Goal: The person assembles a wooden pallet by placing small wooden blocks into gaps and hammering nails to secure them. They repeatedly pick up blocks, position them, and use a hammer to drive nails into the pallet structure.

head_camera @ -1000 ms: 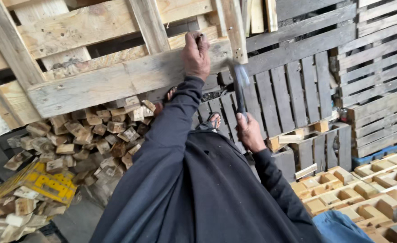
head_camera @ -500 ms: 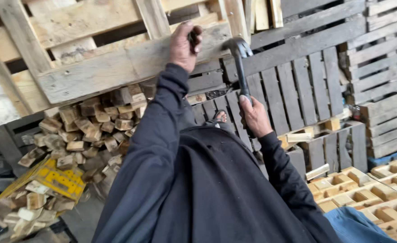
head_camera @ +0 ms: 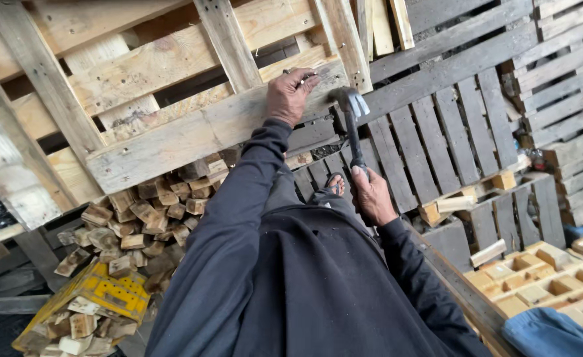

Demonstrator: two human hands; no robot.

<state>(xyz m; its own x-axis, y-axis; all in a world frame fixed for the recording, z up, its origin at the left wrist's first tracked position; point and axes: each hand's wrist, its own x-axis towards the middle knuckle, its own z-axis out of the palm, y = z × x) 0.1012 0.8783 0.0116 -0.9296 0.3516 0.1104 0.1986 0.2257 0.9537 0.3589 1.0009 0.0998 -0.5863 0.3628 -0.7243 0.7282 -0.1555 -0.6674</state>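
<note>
Left hand point(head_camera: 290, 98) presses flat, fingers spread, against the pallet plank point(head_camera: 192, 135); right hand point(head_camera: 372, 196) grips the hammer point(head_camera: 352, 125), its head beside the plank's end, open space below

The hammer point(head_camera: 352, 125) is a claw type with a dark handle and a worn metal head. It's raised upright, head at the top, sitting right up against the lower plank of the pallet point(head_camera: 192, 135). That pallet is pale, weathered wood, tilted on edge, with a long board running diagonally across and upright slats nailed over it.
</note>
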